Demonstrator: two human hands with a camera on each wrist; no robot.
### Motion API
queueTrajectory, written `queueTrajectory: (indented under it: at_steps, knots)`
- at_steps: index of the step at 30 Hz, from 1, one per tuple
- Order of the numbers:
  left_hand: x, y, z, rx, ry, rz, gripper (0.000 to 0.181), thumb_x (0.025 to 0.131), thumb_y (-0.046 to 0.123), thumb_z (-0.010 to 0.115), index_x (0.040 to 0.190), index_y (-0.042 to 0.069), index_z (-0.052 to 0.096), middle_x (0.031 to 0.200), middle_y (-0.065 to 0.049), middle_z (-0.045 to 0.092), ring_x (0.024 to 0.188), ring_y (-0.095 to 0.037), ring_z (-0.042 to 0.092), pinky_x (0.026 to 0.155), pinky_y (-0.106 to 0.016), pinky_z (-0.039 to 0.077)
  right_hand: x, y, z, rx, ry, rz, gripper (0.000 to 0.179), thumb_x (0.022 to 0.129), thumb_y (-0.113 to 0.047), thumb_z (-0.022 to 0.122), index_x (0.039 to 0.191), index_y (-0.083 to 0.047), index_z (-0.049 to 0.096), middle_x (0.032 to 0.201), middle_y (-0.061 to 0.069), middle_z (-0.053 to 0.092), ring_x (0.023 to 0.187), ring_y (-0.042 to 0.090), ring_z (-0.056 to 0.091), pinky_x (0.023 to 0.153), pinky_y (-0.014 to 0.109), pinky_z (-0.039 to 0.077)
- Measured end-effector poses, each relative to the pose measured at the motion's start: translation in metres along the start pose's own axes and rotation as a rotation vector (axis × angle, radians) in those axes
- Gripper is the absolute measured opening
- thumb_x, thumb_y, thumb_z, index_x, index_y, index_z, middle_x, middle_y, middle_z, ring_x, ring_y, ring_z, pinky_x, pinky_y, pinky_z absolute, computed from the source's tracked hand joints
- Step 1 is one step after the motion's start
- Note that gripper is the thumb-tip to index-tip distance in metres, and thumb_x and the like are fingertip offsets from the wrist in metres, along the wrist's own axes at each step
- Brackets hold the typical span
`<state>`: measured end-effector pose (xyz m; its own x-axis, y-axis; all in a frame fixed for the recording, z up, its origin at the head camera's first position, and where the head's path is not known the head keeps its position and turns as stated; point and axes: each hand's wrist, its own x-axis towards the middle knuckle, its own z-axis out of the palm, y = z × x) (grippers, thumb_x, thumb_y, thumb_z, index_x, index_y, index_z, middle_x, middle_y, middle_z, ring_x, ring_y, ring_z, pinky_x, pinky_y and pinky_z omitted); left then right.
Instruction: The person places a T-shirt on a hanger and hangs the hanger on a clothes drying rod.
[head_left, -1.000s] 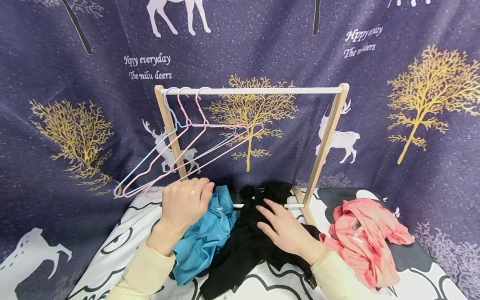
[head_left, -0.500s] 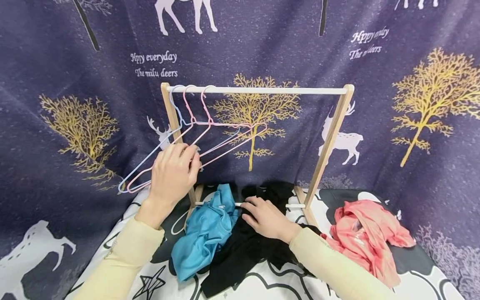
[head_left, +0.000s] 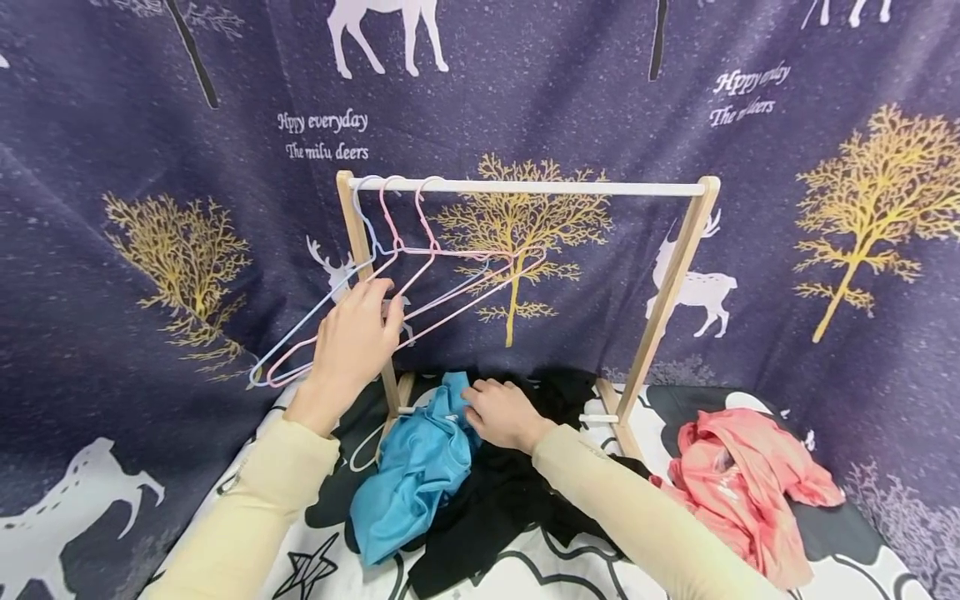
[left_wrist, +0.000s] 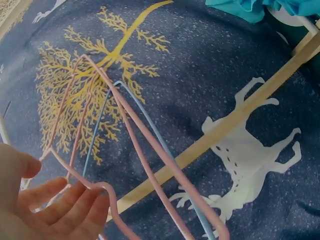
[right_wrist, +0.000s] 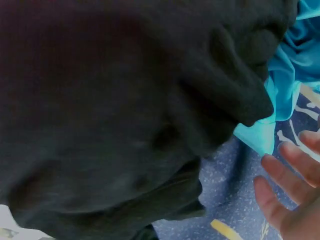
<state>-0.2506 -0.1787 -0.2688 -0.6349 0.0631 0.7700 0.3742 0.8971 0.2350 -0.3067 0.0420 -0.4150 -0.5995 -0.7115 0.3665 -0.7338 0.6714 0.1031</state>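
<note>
My left hand (head_left: pixel 352 342) is raised at the near side of the front pink hanger (left_wrist: pixel 150 134). In the left wrist view its fingers lie loosely extended against the hanger's shoulder, the thumb apart. Another pink hanger (head_left: pixel 388 223) and a blue hanger (head_left: pixel 311 317) hang beside it. My right hand (head_left: pixel 504 414) reaches over the black garment (head_left: pixel 487 500) to the edge of the crumpled blue garment (head_left: pixel 416 483). In the right wrist view, the right hand's fingers (right_wrist: pixel 287 182) are spread and near the blue cloth, holding nothing visible.
The hangers hang at the left end of the white bar (head_left: pixel 570 188) on a wooden-post rack (head_left: pixel 667 300). A coral garment (head_left: pixel 750 467) lies crumpled at the right on the patterned cloth (head_left: pixel 540 571). A dark printed curtain (head_left: pixel 585 125) hangs behind.
The left hand has risen from beside the blue garment to the front pink hanger. The right hand has moved left over the black garment to the blue one. The view has shifted slightly.
</note>
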Motion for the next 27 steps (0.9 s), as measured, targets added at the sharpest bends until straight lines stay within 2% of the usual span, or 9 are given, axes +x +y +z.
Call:
queueTrajectory:
  at_steps: [4, 8, 11, 13, 17, 22, 27]
  knots:
    - [0.005, -0.001, 0.003, -0.072, -0.125, -0.104, 0.036, 0.101, 0.033, 0.047, 0.112, 0.004, 0.065, 0.096, -0.013, 0.067, 0.088, -0.038, 0.063, 0.074, -0.053, 0.047, 0.013, 0.000, 0.001, 0.003, -0.012, 0.045, 0.014, 0.100, -0.026, 0.054, 0.098, -0.017, 0.064, 0.086, 0.000, 0.058, 0.079, 0.020, 0.060, 0.068, 0.037, 0.050]
    - [0.005, -0.004, 0.003, -0.213, -0.292, -0.240, 0.049, 0.104, 0.045, 0.037, 0.103, 0.008, 0.068, 0.076, -0.009, 0.059, 0.078, -0.029, 0.059, 0.070, -0.043, 0.043, 0.026, 0.000, 0.000, 0.046, -0.063, 0.072, 0.017, 0.101, -0.026, 0.052, 0.105, -0.016, 0.066, 0.090, 0.002, 0.060, 0.082, 0.021, 0.061, 0.071, 0.038, 0.051]
    - [0.002, -0.004, 0.003, -0.277, -0.345, -0.295, 0.055, 0.104, 0.050, 0.034, 0.093, 0.010, 0.070, 0.068, -0.006, 0.050, 0.068, -0.026, 0.051, 0.063, -0.039, 0.039, 0.035, 0.001, -0.002, 0.061, -0.122, 0.083, 0.019, 0.102, -0.026, 0.051, 0.110, -0.016, 0.065, 0.093, 0.001, 0.060, 0.083, 0.020, 0.062, 0.074, 0.038, 0.052]
    - [-0.001, -0.004, 0.004, -0.299, -0.330, -0.294, 0.054, 0.104, 0.048, 0.036, 0.086, 0.011, 0.069, 0.065, -0.004, 0.049, 0.063, -0.024, 0.048, 0.059, -0.038, 0.037, 0.041, 0.002, -0.003, 0.085, -0.139, 0.089, 0.019, 0.102, -0.026, 0.050, 0.110, -0.016, 0.065, 0.093, 0.001, 0.060, 0.083, 0.019, 0.062, 0.074, 0.037, 0.051]
    - [-0.003, -0.004, 0.007, -0.290, -0.250, -0.266, 0.050, 0.104, 0.044, 0.040, 0.073, 0.013, 0.063, 0.061, -0.001, 0.048, 0.061, -0.024, 0.049, 0.058, -0.037, 0.037, 0.055, 0.002, -0.002, 0.151, -0.139, 0.114, 0.020, 0.102, -0.028, 0.048, 0.110, -0.018, 0.064, 0.096, 0.000, 0.060, 0.087, 0.017, 0.061, 0.075, 0.037, 0.050]
    - [-0.004, -0.003, 0.008, -0.267, -0.186, -0.252, 0.047, 0.103, 0.041, 0.044, 0.072, 0.013, 0.065, 0.061, -0.001, 0.053, 0.065, -0.025, 0.055, 0.063, -0.039, 0.040, 0.067, 0.001, 0.003, 0.213, -0.165, 0.210, 0.027, 0.102, -0.033, 0.048, 0.121, -0.019, 0.064, 0.112, 0.001, 0.062, 0.102, 0.019, 0.060, 0.085, 0.039, 0.049]
    - [-0.004, -0.001, 0.009, -0.244, -0.105, -0.207, 0.043, 0.102, 0.038, 0.049, 0.072, 0.014, 0.068, 0.062, -0.001, 0.062, 0.064, -0.024, 0.060, 0.061, -0.041, 0.042, 0.070, -0.001, 0.007, 0.242, -0.201, 0.246, 0.030, 0.101, -0.031, 0.053, 0.123, -0.015, 0.064, 0.114, 0.004, 0.061, 0.104, 0.022, 0.059, 0.088, 0.039, 0.048]
